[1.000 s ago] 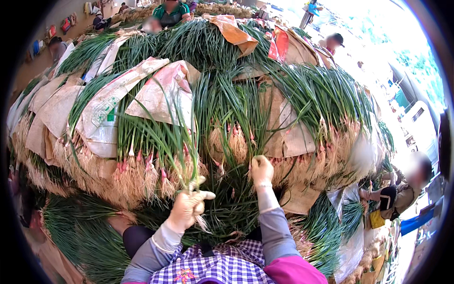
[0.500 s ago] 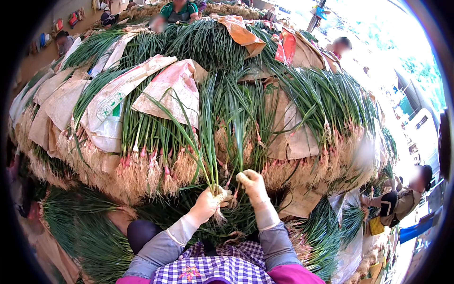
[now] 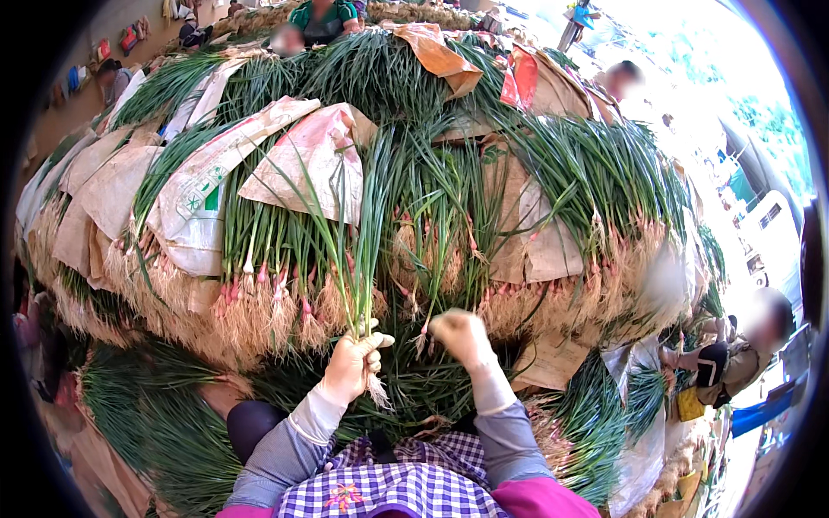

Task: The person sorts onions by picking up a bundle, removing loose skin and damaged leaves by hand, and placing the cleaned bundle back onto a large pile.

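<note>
My left hand (image 3: 352, 363), in a pale glove, is wrapped round a small bunch of green garlic (image 3: 363, 276). Its long leaves stand up above the fist, and the whitish roots (image 3: 378, 392) hang below it. To the right, my right hand (image 3: 463, 337), also gloved, is curled and slightly blurred, apart from the left. Whether its fingers hold anything is hidden. Just left of those fingers, a single garlic plant with a pink bulb (image 3: 423, 331) hangs root down at the front of the heap. Both hands are above a dark green layer of leaves near my lap.
A tall heap of green garlic (image 3: 579, 173) rises ahead, roots toward me, partly covered by woven sacks (image 3: 304, 168). More bundles (image 3: 173, 423) lie at left and right (image 3: 587, 432). One person (image 3: 734, 358) sits at the right; others are behind the heap.
My left hand has moved slightly left with its bunch, which now looks fuller and more upright. The right hand remains nearly in place; the leaves that rose above it are no longer there.
</note>
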A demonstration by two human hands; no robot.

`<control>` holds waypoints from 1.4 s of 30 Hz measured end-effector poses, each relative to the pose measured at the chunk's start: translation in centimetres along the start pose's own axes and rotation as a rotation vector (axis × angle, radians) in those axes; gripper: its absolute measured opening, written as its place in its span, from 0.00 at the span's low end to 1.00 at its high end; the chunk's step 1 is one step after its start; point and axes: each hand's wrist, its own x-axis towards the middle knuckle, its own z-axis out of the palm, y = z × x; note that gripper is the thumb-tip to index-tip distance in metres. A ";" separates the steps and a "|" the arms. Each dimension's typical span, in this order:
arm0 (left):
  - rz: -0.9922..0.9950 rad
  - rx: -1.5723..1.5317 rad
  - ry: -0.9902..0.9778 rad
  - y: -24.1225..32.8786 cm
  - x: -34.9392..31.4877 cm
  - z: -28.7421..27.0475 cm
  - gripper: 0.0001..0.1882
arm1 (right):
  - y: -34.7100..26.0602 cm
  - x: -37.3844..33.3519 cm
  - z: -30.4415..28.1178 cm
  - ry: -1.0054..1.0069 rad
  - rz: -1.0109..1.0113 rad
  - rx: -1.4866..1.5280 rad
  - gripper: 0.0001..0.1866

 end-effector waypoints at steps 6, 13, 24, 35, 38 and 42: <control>0.157 0.226 -0.121 0.3 -0.7 1.3 0.03 | -0.1 5.8 1.1 0.166 0.201 -0.176 0.27; 0.016 0.388 -0.338 -3.2 1.0 -0.5 0.04 | -5.1 -2.2 2.7 -0.194 0.291 0.649 0.09; 0.008 -0.135 -0.188 -0.4 -1.0 1.2 0.10 | -0.2 7.9 -3.9 0.101 -0.203 -0.334 0.11; 0.184 0.025 -0.372 0.9 -0.3 -0.3 0.27 | -1.5 14.3 -6.7 0.135 0.152 0.279 0.24; 0.010 0.182 -0.121 -1.1 0.2 1.6 0.11 | -3.1 5.8 -3.5 -0.093 0.194 0.309 0.13; 0.009 0.273 -0.198 -4.8 1.6 -0.2 0.03 | -4.6 -0.9 2.6 0.032 0.013 0.184 0.11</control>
